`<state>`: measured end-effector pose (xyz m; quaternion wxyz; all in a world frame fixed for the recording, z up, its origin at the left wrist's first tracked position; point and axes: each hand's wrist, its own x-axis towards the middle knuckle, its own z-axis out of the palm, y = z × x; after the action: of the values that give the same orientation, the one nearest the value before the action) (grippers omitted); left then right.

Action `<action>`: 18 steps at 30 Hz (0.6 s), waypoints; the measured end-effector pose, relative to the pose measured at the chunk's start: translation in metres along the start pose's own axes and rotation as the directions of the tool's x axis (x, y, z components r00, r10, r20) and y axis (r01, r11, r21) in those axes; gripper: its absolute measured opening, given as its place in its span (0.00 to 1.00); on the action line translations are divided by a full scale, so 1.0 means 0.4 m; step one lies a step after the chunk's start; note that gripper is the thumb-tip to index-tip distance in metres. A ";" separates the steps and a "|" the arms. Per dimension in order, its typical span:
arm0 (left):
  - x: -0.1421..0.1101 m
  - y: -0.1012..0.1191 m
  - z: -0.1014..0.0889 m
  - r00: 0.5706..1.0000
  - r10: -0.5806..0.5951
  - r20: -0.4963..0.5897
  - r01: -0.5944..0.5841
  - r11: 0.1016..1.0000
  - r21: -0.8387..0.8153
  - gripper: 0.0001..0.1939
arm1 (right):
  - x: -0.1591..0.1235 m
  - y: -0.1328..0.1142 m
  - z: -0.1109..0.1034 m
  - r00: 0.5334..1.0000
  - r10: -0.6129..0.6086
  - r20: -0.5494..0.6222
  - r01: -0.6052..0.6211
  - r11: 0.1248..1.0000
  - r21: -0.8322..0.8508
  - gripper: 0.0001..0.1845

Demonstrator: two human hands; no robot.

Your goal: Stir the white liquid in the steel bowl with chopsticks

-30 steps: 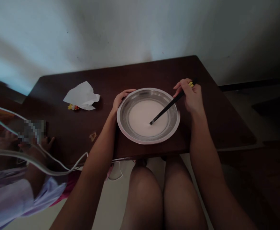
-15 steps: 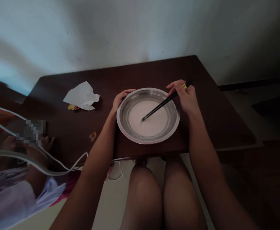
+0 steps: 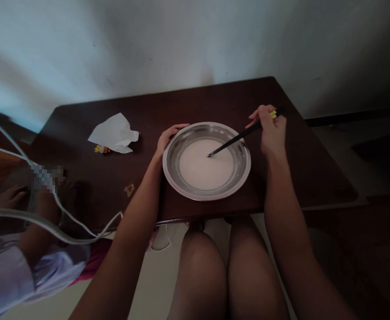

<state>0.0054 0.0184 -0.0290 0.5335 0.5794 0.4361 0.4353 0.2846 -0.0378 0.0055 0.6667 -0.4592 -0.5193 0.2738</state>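
Left of the left hand (image 3: 167,138), white paper (image 3: 113,132) and a toy (image 3: 101,149) lie on the worktop (image 3: 188,101); that hand clasps the bowl (image 3: 173,166) between both hands, while the right hand (image 3: 271,133), gripping chopsticks (image 3: 231,142), has swung outward within half a second.

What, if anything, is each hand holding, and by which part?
The right hand holds black chopsticks near the yellow-banded end. The left hand cups the metal bowl at its left side; whether it grips is hidden.
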 end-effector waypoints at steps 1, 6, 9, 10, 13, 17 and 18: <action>0.000 0.000 0.000 1.000 0.001 -0.002 -0.001 1.000 0.002 0.19 | 0.001 0.002 -0.002 1.000 0.004 -0.014 -0.003 1.000 0.014 0.23; -0.001 0.002 0.003 1.000 -0.008 0.005 0.008 1.000 -0.010 0.20 | -0.003 -0.002 0.005 0.981 0.026 0.191 -0.024 1.000 -0.012 0.23; -0.003 0.004 0.004 1.000 -0.001 0.000 0.001 1.000 -0.020 0.19 | 0.001 0.002 0.003 0.997 0.005 0.081 -0.003 1.000 -0.018 0.23; -0.004 0.004 0.003 1.000 0.000 0.001 0.000 1.000 -0.017 0.19 | 0.002 0.004 0.000 1.000 0.004 0.024 -0.003 1.000 -0.010 0.23; -0.004 0.004 0.002 1.000 -0.004 0.010 0.004 1.000 0.000 0.20 | 0.001 0.004 -0.002 0.999 0.030 0.010 -0.030 0.999 0.017 0.24; -0.001 0.001 0.003 1.000 0.014 0.017 -0.014 1.000 0.007 0.20 | -0.009 -0.008 0.010 0.977 0.042 0.208 -0.039 0.999 -0.021 0.24; 0.000 0.000 0.003 1.000 0.018 0.015 -0.018 1.000 0.011 0.20 | -0.009 -0.009 0.011 0.979 0.034 0.201 -0.030 0.999 -0.025 0.24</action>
<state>0.0065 0.0181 -0.0288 0.5295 0.5895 0.4293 0.4334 0.2788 -0.0410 0.0071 0.6011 -0.4446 -0.5797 0.3239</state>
